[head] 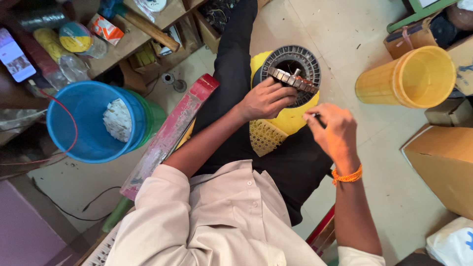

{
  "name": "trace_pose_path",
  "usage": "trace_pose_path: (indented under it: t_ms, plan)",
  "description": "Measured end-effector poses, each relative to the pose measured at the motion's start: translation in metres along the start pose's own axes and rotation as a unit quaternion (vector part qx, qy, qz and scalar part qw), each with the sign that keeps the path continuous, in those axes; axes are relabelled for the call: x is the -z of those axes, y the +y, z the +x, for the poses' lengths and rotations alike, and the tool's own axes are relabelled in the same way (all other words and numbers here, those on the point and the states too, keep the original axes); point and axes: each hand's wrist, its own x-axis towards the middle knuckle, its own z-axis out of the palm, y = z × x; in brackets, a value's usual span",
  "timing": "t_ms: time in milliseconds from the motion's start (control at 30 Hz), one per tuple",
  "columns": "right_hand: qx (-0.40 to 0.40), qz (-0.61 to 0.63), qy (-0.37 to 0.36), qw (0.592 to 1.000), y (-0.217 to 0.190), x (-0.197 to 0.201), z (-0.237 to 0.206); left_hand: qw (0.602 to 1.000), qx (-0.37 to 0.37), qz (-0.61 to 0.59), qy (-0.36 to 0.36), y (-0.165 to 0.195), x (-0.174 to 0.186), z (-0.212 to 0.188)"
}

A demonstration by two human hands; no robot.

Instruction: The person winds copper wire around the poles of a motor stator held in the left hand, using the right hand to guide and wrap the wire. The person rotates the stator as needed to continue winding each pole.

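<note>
The left hand is curling closed over the rim of a round slotted motor stator while the right hand is pinching a thin dark tool beside it.

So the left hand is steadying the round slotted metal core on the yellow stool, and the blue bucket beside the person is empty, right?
Not quite. The head view shows the blue bucket holds a whitish lump of material. The rest stands: the left hand rests on the round slotted metal core atop the yellow stool.
</note>
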Motion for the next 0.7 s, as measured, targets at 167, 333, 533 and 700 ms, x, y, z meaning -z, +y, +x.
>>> trace_pose_path:
  t_ms: [167, 333, 533, 700]
  plan:
    - [-0.047, 0.081, 0.024, 0.995, -0.003, -0.005, 0.041, 0.946, 0.215, -0.232, 0.077, 0.023, 0.001, -0.003]
    - [-0.083, 0.199, 0.02, 0.976, 0.003, -0.024, 0.074, 0.785, 0.419, -0.427, 0.162, 0.045, -0.021, -0.003]
    - [-0.131, 0.231, -0.023, 0.964, 0.021, -0.025, 0.087, 0.659, 0.497, -0.528, 0.199, 0.053, -0.035, -0.001]
    - [-0.2, 0.169, -0.042, 0.964, 0.041, -0.034, 0.093, 0.625, 0.524, -0.539, 0.211, 0.052, -0.034, 0.005]
